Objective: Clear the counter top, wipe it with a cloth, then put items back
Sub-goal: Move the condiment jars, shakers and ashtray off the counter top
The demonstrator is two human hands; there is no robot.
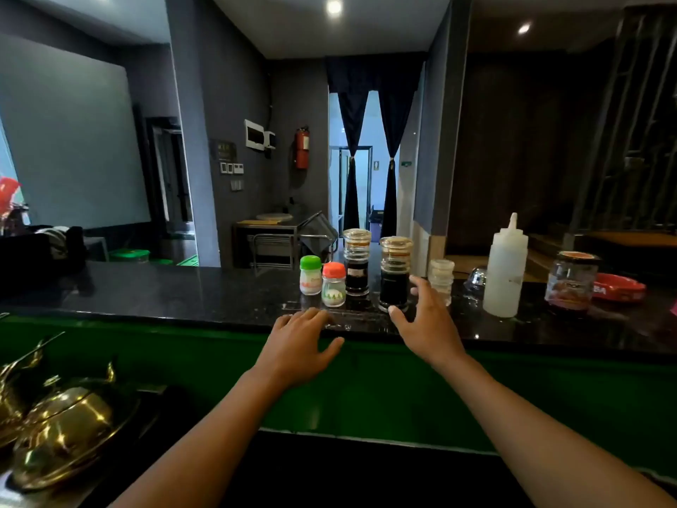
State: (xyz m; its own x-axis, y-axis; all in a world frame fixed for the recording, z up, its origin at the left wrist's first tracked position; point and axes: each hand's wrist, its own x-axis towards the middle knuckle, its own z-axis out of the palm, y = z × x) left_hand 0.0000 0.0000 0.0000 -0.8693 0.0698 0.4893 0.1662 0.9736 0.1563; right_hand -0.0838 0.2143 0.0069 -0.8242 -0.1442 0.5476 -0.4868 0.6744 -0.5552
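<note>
Evidently barely begun: the speckled black stone tabletop (183, 295) is crowded with jars and bottles and no cloth shows, while the left hand (298, 346) lies flat, fingers relaxed, and the right hand (426, 320) spreads empty toward the dark-liquid glass jar (395, 275)

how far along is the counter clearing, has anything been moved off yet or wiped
Nothing looks done: the counter top holds the green-capped jar, orange-capped jar, two dark sauce dispensers, squeeze bottle and labelled jar. In hand: the right hand opens toward the nearer dispenser; the left hand rests open at the edge. Left: clearing, wiping (no cloth in view), replacing.
</note>
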